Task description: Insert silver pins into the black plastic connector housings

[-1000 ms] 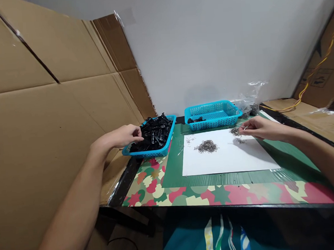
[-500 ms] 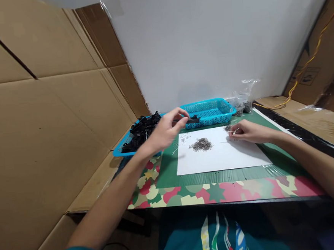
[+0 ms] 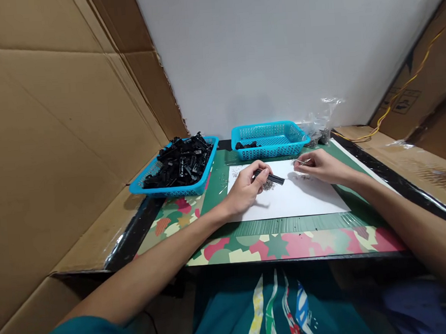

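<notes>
The black part (image 3: pixel 277 179), one slim piece, is held above the white sheet (image 3: pixel 305 202) on the table (image 3: pixel 258 227), pinched between the thumb and fingers of the left hand (image 3: pixel 243 188). One thin tool (image 3: pixel 301 161) is pinched by the right hand (image 3: pixel 319 166). Two blue baskets are seen: the left basket (image 3: pixel 179 191) is heaped with black pieces too jumbled to be counted, while only a small cluster is held in the right basket (image 3: pixel 271 152). One main pile of small metal pieces (image 3: pixel 269 186) is partly covered by the left hand. The long axis is slanted across the view, the free end being pointed rightward and slightly toward the near table edge. Half a second ago, the part was held farther back, before the right basket, and nearly level in view.
</notes>
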Demonstrator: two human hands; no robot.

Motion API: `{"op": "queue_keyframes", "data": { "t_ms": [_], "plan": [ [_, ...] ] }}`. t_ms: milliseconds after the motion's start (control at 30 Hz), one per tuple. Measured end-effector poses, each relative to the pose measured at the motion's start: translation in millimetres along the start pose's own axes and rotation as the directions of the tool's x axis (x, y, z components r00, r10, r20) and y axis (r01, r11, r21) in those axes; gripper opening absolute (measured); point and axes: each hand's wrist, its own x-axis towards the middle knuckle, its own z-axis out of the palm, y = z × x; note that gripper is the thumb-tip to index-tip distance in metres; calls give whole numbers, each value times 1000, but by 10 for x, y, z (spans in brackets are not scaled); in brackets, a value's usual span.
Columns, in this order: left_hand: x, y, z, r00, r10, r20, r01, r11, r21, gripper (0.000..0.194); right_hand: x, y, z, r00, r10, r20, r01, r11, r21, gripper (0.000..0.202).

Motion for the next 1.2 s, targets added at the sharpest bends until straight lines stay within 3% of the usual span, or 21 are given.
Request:
{"op": "queue_keyframes", "data": {
  "t_ms": [200, 433, 633, 833, 967, 1200],
  "plan": [
    [18, -11, 19, 998, -48, -51, 44, 996, -77, 31, -13, -40, 8, 997, -48, 54, 54, 992, -117, 37],
    [-13, 41, 47, 987, -156, -42, 147, 976, -160, 30, -36, -121, 23, 999, 28, -38, -18, 968, 249, 46],
    [-7, -22, 99, 995, -95, 19, 97, 981, -167, 27, -89, -366, 171, 999, -50, -18, 52, 831, 554, 37],
    [-10, -84, 186, 981, -164, 108, 188, 943, -273, 26, -143, -519, 359, 995, -79, -56, 96, 776, 623, 38],
    [-23, -80, 208, 990, -78, 118, 102, 973, -209, 32, -152, -570, 390, 995, -90, -33, 91, 788, 609, 38],
    [-26, -81, 175, 995, 95, -31, -94, 995, 34, 29, -156, -603, 377, 979, -177, -105, 205, 862, 463, 37]
  ]
}}
